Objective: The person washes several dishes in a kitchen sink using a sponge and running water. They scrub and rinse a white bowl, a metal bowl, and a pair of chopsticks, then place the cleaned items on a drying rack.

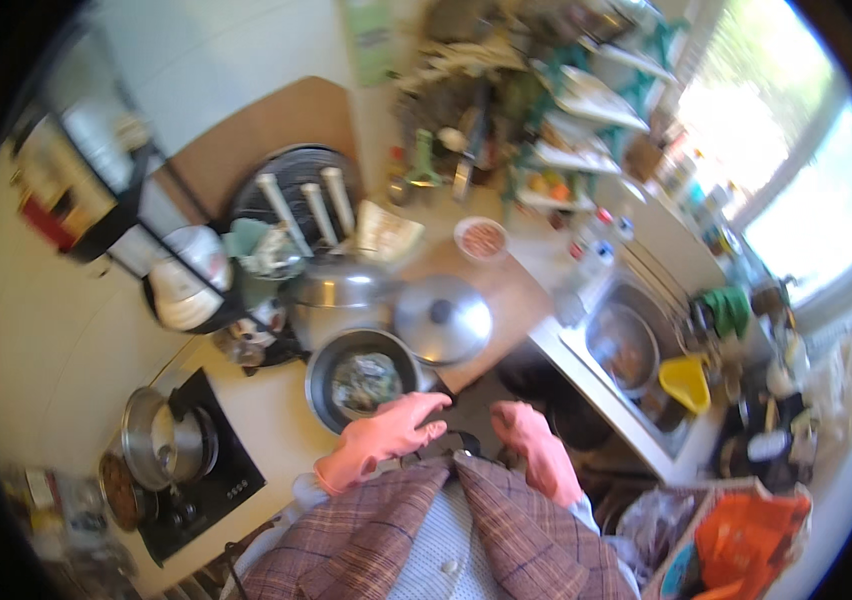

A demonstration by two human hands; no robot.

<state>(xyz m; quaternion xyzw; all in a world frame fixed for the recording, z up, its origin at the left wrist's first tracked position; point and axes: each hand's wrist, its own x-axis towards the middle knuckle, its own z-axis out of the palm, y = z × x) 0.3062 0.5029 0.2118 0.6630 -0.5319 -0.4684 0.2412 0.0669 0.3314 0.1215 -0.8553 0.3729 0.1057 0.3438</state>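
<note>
Both my hands wear pink rubber gloves. My left hand (388, 431) has its fingers apart at the near rim of a metal pot (315, 386), which has crumpled, clear-looking contents that I cannot name. Whether it touches the rim cannot be told. My right hand (527, 435) is in front of my body to the right, its fingers curled, with nothing plainly seen in it. A round metal lid (444, 319) with a black knob lies behind the pot, beside a covered metal pot (343, 289). A white bowl of pinkish food (480, 238) sits on a brown board (523, 296).
A black hob (227, 457) with a steel pot (140, 435) stands at the left. To the right are a sink (621, 337) with a basin in it and a yellow container (685, 382). An orange bag (748, 532) lies at the lower right. Plastic bottles (594, 244) stand behind the sink.
</note>
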